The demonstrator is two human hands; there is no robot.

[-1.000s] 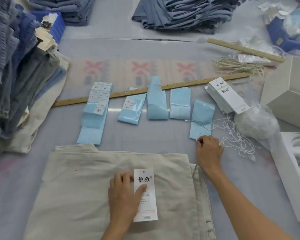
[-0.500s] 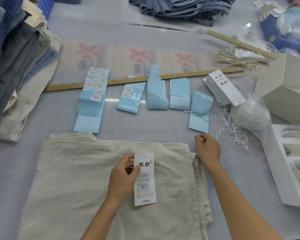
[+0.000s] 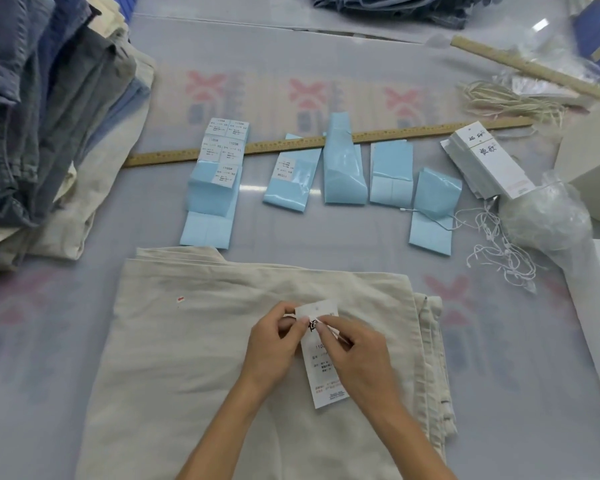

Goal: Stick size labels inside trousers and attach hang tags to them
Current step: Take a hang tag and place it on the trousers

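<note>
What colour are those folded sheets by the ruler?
Light blue sheets, seen best in the head view.

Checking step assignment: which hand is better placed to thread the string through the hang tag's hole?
Right. The right hand pinches the thin string at the hang tag top, while the left hand steadies the tag's upper edge.

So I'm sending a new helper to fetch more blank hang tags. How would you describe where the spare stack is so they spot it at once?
Start at the long wooden ruler lying across the table beyond the beige trousers. Follow it to its right end: the stack of white hang tags lies fanned just in front of it, beside the white box. Unlike the blue label sheets to its left, it is white card with black brush characters.
</note>
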